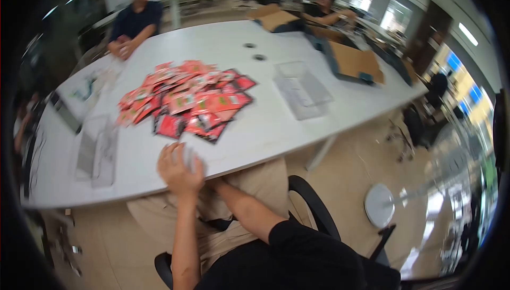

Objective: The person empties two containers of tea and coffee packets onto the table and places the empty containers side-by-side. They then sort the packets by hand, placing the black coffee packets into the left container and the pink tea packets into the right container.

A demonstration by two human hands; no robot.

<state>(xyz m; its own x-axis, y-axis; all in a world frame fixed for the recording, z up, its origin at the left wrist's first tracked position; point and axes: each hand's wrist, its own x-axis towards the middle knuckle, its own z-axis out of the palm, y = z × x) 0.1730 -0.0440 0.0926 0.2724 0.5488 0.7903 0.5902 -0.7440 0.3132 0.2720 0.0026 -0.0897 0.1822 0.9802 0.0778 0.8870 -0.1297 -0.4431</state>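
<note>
My left hand [180, 170] is over the near edge of the white table [244, 146], slightly blurred, its fingers apart and nothing visible in it. Just beyond its fingertips lies a loose heap of red and pink packets [183, 96], some with dark edges. My right forearm [244, 205] crosses my lap toward the table edge. The right hand itself is hidden behind my left wrist and under the edge, so its fingers do not show.
Clear plastic trays stand left [98, 154] and right [303, 91] of the heap. Open cardboard boxes [353, 64] sit at the far right. A dark bar-shaped object [65, 112] lies at left. Another person [137, 22] sits across the table; others are behind the boxes.
</note>
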